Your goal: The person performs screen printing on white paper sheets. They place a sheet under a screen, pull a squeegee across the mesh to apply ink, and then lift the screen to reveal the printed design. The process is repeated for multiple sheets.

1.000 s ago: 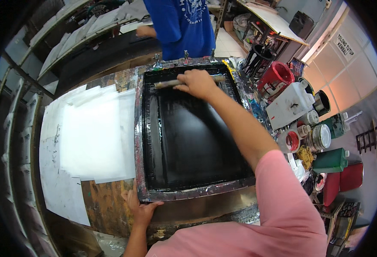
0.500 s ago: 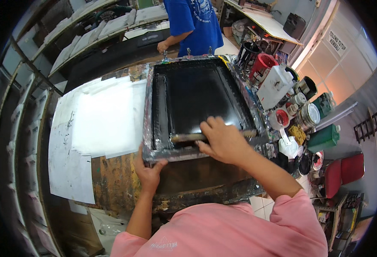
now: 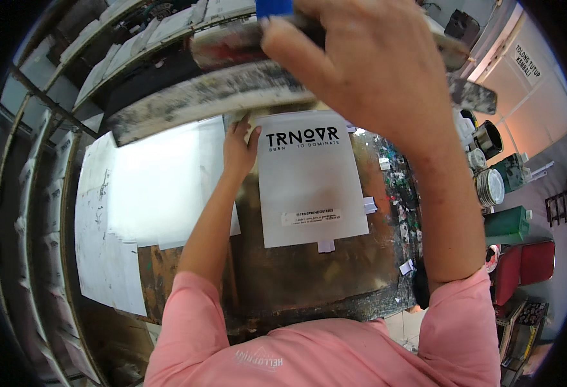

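Note:
A screen printing frame [image 3: 187, 100], its edge smeared black and grey, is tilted up off the table at the far side. My right hand [image 3: 374, 71] is raised in front of it, closed around a wooden-handled squeegee [image 3: 228, 48] that is blurred by motion. Whether those fingers also grip the frame is hidden. Under the raised frame lies a white sheet [image 3: 312, 180] with black print at its top and bottom. My left hand [image 3: 239, 148] reaches to that sheet's upper left corner, fingers stretched out and thumb apart.
A stack of white paper [image 3: 158, 187] lies at left on the stained wooden table [image 3: 283, 284]. Small folded paper tabs [image 3: 369, 205] sit around the printed sheet. Cans [image 3: 490, 187] and a green jug [image 3: 508, 222] stand at right. Racks [image 3: 51, 238] line the left side.
The frame has swung up from flat on the table, uncovering the printed sheet. My right hand has risen with the squeegee. My left hand has left the frame's near edge and moved forward.

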The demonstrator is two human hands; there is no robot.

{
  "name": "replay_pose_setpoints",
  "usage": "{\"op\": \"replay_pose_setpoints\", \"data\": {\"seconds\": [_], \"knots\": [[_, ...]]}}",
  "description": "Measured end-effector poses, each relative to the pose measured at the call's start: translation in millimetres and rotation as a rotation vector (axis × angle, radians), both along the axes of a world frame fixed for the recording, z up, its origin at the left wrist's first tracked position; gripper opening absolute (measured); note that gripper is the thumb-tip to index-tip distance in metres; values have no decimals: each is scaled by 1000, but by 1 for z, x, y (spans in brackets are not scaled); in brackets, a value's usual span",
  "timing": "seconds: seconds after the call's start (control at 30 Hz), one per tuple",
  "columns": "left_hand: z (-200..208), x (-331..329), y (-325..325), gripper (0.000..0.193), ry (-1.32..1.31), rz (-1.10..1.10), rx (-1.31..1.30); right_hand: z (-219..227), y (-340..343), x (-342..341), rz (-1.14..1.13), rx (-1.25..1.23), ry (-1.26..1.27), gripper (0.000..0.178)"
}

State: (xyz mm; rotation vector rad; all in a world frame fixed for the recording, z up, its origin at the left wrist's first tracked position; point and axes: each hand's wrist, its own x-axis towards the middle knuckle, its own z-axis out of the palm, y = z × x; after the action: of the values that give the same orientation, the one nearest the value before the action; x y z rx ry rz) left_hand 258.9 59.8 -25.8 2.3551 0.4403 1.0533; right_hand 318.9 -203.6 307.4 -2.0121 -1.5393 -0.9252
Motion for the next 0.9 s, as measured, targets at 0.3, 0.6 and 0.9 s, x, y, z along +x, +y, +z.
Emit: {"op": "replay_pose_setpoints", "data": {"seconds": [0.3,0.6,0.9], "knots": [[1,36,29,15,40,-47,-117,11,3,20,58,-29,78,39],[-6,-209,56,26,-119,437,-437,-17,-4,-17,-35,117,-53,39],[11,-403,112,45,-33,1067,-268,-39,-12,-20,-41,161,-81,43]]}}
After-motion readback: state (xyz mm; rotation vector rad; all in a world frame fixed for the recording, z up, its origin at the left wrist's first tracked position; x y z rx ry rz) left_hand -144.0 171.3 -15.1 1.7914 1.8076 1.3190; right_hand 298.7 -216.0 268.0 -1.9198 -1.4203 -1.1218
